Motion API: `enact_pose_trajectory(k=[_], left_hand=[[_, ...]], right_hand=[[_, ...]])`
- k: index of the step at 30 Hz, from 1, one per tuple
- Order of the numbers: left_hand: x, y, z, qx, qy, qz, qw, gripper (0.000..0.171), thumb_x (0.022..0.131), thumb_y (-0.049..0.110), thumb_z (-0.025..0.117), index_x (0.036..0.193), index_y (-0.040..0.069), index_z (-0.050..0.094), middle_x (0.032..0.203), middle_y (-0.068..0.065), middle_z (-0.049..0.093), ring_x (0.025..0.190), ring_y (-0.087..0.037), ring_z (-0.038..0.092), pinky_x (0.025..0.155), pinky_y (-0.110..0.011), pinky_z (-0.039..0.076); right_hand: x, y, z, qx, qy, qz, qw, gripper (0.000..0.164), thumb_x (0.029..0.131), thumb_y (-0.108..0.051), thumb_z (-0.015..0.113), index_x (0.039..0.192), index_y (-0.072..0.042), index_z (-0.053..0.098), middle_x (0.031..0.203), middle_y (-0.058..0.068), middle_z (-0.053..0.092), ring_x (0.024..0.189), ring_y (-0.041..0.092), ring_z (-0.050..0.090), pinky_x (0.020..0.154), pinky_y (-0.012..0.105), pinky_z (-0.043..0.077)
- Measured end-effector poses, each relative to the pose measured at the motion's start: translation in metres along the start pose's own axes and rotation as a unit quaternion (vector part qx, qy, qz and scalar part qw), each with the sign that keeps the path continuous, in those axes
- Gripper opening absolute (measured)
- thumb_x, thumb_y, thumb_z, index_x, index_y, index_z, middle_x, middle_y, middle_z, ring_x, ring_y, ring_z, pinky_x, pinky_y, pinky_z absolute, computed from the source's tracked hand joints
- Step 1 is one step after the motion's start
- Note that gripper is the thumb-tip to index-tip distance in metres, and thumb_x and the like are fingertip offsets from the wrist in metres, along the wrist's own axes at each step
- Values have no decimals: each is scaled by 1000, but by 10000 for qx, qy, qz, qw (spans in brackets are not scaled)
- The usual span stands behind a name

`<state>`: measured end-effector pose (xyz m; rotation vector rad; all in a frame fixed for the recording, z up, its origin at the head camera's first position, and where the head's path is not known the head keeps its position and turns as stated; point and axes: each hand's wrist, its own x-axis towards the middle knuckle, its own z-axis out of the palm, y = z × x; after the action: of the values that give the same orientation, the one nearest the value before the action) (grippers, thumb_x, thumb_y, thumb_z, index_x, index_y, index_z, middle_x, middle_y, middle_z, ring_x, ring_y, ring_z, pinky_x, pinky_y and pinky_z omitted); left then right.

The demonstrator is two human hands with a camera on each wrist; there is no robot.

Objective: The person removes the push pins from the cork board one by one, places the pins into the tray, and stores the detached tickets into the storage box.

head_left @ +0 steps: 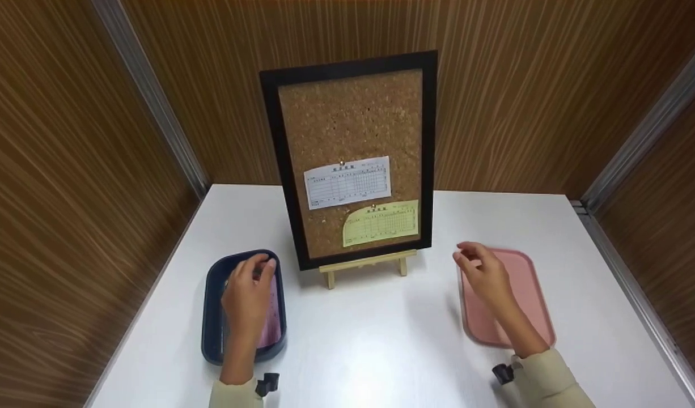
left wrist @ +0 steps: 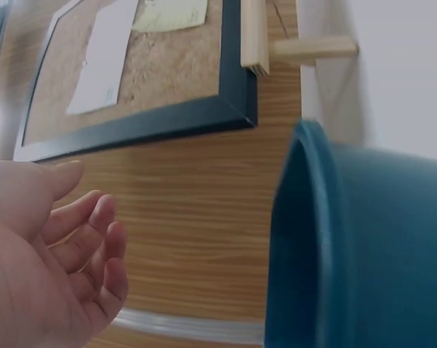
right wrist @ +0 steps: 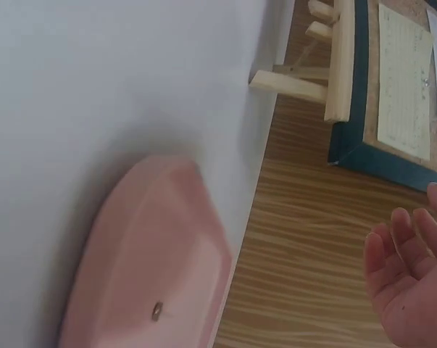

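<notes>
My left hand (head_left: 250,292) hovers over a dark blue bin (head_left: 212,340), its fingers loosely bent with nothing between them. Pink printed paper (head_left: 272,317) lies inside that bin, partly hidden by the hand. Over the left edge of a pink tray (head_left: 523,283) is my right hand (head_left: 486,277), also loosely bent and holding nothing. The right wrist view shows a small brass-coloured piece (right wrist: 157,311) in the tray. Between the hands stands a black-framed corkboard (head_left: 353,124). Pinned to it are a white form (head_left: 347,184) and, lower right, a yellow form (head_left: 381,224) with its upper left corner curling.
A small wooden easel (head_left: 367,262) supports the corkboard on the white table (head_left: 359,340). Wood-grain panels (head_left: 495,85) enclose the back and both sides, with metal strips (head_left: 149,90) at the corners.
</notes>
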<state>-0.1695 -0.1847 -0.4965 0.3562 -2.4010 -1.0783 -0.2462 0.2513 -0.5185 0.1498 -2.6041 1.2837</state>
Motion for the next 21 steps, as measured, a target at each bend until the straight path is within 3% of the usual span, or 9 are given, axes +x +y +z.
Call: enact_pose_trajectory(k=[12, 21], left_hand=[[16, 31, 18, -66, 232, 737, 9970, 24, 98, 32, 66, 116, 16, 72, 98, 1, 68, 84, -18, 60, 69, -35, 45], [31, 43, 28, -234, 262, 740, 9966, 28, 100, 36, 63, 119, 16, 71, 102, 1, 69, 85, -20, 63, 71, -35, 45]], right_hand=[[22, -43, 22, 224, 318, -738, 9965, 29, 97, -23, 69, 121, -7, 67, 100, 4, 68, 95, 15, 61, 73, 22, 45], [42, -79, 37, 491, 338, -1126, 9918, 26, 97, -20, 68, 118, -5, 68, 99, 7, 68, 94, 17, 61, 71, 24, 45]])
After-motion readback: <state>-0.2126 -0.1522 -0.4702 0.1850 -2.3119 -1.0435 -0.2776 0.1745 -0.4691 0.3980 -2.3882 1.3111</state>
